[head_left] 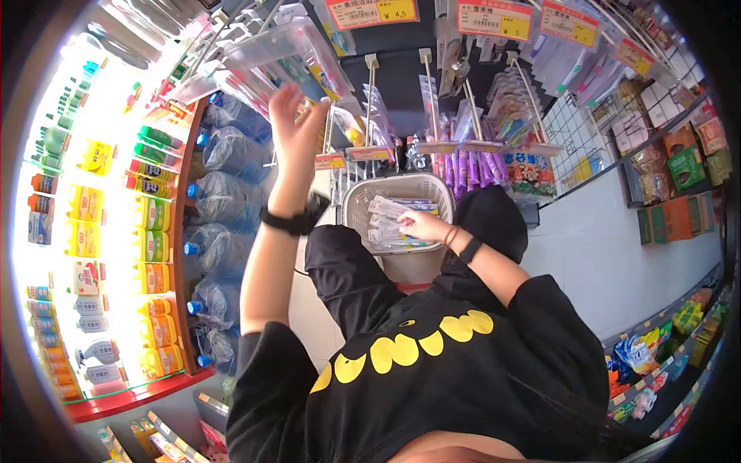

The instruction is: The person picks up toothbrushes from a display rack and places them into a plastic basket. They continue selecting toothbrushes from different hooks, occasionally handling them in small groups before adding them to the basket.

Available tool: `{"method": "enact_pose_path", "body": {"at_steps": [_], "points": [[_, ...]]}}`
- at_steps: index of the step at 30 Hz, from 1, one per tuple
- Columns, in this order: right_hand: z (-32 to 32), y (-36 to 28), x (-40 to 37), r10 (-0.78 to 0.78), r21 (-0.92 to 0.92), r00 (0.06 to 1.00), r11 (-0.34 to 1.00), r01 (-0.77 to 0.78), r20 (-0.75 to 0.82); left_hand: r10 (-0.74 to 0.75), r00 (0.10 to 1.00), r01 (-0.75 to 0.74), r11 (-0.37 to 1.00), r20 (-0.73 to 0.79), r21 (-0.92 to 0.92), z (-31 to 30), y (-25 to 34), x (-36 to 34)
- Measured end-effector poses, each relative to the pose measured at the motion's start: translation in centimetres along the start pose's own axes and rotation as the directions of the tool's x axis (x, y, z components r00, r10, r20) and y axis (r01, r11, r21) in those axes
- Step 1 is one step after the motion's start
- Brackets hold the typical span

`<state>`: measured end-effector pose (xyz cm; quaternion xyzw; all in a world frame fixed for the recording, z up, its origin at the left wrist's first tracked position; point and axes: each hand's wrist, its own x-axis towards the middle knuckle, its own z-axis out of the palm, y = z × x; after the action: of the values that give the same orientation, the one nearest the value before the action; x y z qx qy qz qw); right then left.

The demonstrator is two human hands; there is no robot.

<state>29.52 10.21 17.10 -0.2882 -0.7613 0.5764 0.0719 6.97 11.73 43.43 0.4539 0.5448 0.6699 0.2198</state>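
My left hand (296,127) is raised at the hanging display, its thumb and fingers apart, close under a large clear plastic package (328,58). Between its fingers I see nothing. Low in the middle, a light grey plastic basket (351,204) stands between my knees. Several slim clear packets (384,220) lie inside it, their contents too small to make out. Over the right part of the basket, the fingers of my right hand (426,227) are closed on the end of one of these packets. Dark bands circle both wrists.
Metal hooks carry hanging packs, among them purple packets (471,166), with price tags (494,19) above. Wrapped large water bottles (231,154) stack along the left beside a bright drinks shelf (154,231). A wire grid (575,143) stands right, and low snack shelves (656,355) line the lower right.
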Motion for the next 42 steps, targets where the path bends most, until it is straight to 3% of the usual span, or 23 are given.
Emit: {"method": "enact_pose_path", "body": {"at_steps": [3, 6, 7, 9, 10, 12, 13, 15, 18, 21, 22, 23, 24, 26, 30, 33, 36, 38, 42], "points": [[-0.1, -2.0, -3.6, 0.018, 0.157, 0.992, 0.988, 0.003, -0.128, 0.111, 0.991, -0.098, 0.984, -0.079, 0.15, 2.7, -0.1, 5.9], [-0.2, -3.3, -8.0, 0.018, 0.29, 0.982, 0.956, 0.039, -0.19, 0.2, 0.977, -0.186, 0.97, -0.075, 0.155, 4.2, -0.6, 10.3], [-0.2, -3.2, -9.3, 0.011, 0.283, 0.981, 0.958, 0.046, -0.196, 0.209, 0.975, -0.196, 0.969, -0.076, 0.151, 4.3, -0.2, 11.0], [0.0, -2.9, -11.6, 0.041, 0.18, 0.962, 0.984, 0.009, -0.27, 0.004, 1.0, -0.006, 0.995, 0.016, 0.103, 4.2, 0.7, 11.9], [0.2, -2.6, -12.4, 0.038, 0.178, 0.961, 0.984, 0.011, -0.273, 0.008, 1.0, -0.009, 0.995, 0.017, 0.101, 4.3, 1.2, 11.7], [0.4, -2.3, -13.6, 0.06, 0.143, 0.954, 0.99, -0.019, -0.294, 0.226, 0.971, -0.198, 0.944, -0.079, 0.264, 4.6, 1.7, 11.1], [0.4, -2.3, -14.0, 0.069, 0.132, 0.959, 0.991, -0.033, -0.276, 0.228, 0.97, -0.199, 0.943, -0.08, 0.265, 4.8, 1.6, 10.6], [0.3, -2.6, -14.2, 0.073, 0.095, 0.964, 0.994, -0.05, -0.256, 0.146, 0.942, -0.188, 0.975, -0.304, -0.116, 5.3, 2.0, 9.4], [0.3, -3.8, -14.2, 0.069, 0.047, 0.97, 0.997, -0.059, -0.231, 0.076, 0.969, -0.118, 0.978, -0.234, -0.171, 3.8, 3.4, 7.1], [0.7, -4.2, -12.9, 0.008, 0.034, 0.982, 0.999, -0.002, -0.189, 0.099, 0.985, -0.126, 0.972, -0.143, -0.2, 1.9, 2.7, 7.0], [0.9, -4.2, -12.3, -0.015, 0.042, 0.985, 0.999, 0.023, -0.17, 0.055, 0.992, -0.081, 0.967, -0.111, -0.243, 1.4, 3.6, 6.7], [1.1, -4.8, -11.9, -0.015, 0.024, 0.988, 1.0, 0.019, -0.152, -0.068, 0.99, 0.056, 0.993, -0.126, -0.101, 0.7, 4.1, 6.9], [1.2, -5.2, -11.8, -0.01, 0.006, 0.99, 1.0, 0.011, -0.137, -0.03, 0.985, 0.008, 0.992, -0.17, -0.127, 1.1, 6.4, 5.4], [1.8, -4.6, -11.0, -0.046, -0.003, 0.994, 0.999, 0.046, -0.099, -0.03, 0.979, 0.016, 0.997, -0.2, -0.073, 0.5, 5.5, 6.0], [2.1, -5.3, -10.8, -0.029, -0.005, 0.998, 1.0, 0.028, -0.052, 0.017, 0.989, -0.056, 0.962, -0.146, -0.268, -1.3, 4.9, 5.4], [2.1, -5.2, -11.0, 0.012, -0.016, 1.0, 1.0, -0.011, 0.01, -0.241, 0.967, 0.194, 0.905, -0.082, -0.378, -2.4, 4.3, 3.4], [2.0, -5.3, -10.8, 0.006, 0.015, 0.993, 1.0, -0.004, -0.121, -0.216, 0.967, 0.151, 0.912, -0.134, -0.381, -2.4, 1.3, -0.4], [1.8, -8.3, -11.2, -0.191, -0.033, 0.923, 0.981, 0.191, -0.335, -0.329, 0.939, 0.243, 0.844, -0.104, -0.479, -1.4, 1.8, -4.9], [2.6, -9.0, -10.3, -0.227, 0.184, 0.945, 0.944, 0.273, -0.233, -0.458, 0.874, 0.316, 0.787, -0.16, -0.529, -0.1, -2.9, -12.7]]}}
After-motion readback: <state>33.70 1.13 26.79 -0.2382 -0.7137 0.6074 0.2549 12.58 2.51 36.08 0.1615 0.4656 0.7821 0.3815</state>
